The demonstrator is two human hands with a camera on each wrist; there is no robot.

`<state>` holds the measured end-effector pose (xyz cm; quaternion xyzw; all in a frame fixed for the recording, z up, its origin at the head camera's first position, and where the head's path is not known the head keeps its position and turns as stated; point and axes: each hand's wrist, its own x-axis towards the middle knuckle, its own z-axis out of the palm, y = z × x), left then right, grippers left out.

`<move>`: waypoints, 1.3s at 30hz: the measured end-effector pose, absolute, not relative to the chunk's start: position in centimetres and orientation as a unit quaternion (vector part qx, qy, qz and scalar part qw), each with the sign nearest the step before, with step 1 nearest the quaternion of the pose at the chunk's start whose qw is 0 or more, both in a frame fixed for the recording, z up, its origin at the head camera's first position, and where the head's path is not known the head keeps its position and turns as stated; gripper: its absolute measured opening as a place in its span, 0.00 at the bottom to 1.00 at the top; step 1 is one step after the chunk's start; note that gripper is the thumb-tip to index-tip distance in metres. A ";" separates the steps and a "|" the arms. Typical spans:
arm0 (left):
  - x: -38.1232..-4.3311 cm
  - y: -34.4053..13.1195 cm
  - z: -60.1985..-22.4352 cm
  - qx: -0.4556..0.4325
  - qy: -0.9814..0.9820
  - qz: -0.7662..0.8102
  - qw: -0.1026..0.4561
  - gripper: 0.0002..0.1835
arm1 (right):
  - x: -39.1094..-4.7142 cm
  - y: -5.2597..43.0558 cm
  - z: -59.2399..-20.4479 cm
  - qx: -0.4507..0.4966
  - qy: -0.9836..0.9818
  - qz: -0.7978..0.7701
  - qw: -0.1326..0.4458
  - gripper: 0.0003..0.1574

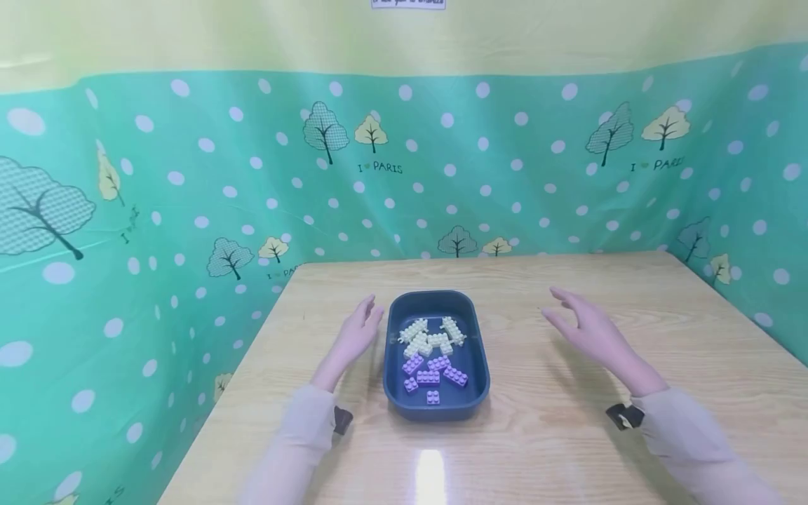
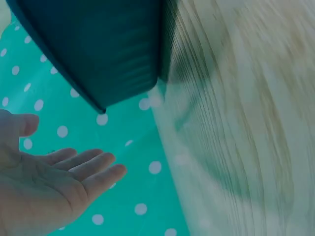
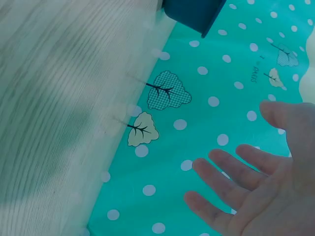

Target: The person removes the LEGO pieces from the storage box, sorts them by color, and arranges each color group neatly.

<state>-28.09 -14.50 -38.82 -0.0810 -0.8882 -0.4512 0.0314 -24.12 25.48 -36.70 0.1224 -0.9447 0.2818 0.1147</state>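
Note:
A dark blue rectangular bin (image 1: 436, 414) stands on the table with toy building bricks inside. Cream bricks (image 1: 438, 340) lie toward its far end, and purple bricks (image 1: 428, 378) lie nearer the front. Just left of the bin hovers my left hand (image 1: 356, 333), fingers extended, holding nothing; in the left wrist view its palm (image 2: 59, 191) faces the bin's side wall (image 2: 113, 54) without touching it. My right hand (image 1: 593, 330) hangs farther off on the bin's right, thumb and fingers apart. The right wrist view shows this hand (image 3: 246, 187) with nothing in it.
The light wooden table (image 1: 536, 449) extends under both arms. Behind it and along both sides hangs a green cloth (image 1: 391, 210) with white dots and printed trees. A dark band (image 1: 343, 420) is at the left wrist, another (image 1: 625, 416) at the right.

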 end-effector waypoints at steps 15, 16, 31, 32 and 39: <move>-29.1 -12.3 -40.3 -0.063 -0.885 -0.459 0.045 0.27 | -24.9 23.4 -36.3 0.131 -0.923 0.330 0.148 0.33; -29.1 -12.2 -40.4 -0.063 -0.885 -0.459 0.044 0.27 | -25.0 23.2 -36.2 0.133 -0.922 0.332 0.150 0.32; -29.2 -11.6 -40.7 -0.078 -0.895 -0.435 0.061 0.25 | -26.4 19.4 -36.4 0.184 -0.906 0.327 0.196 0.20; -29.2 -11.6 -40.8 -0.080 -0.896 -0.432 0.064 0.24 | -26.5 19.1 -36.4 0.186 -0.905 0.328 0.199 0.19; -29.3 -11.4 -41.1 -0.080 -0.897 -0.431 0.062 0.23 | -26.7 17.4 -36.4 0.199 -0.898 0.336 0.201 0.17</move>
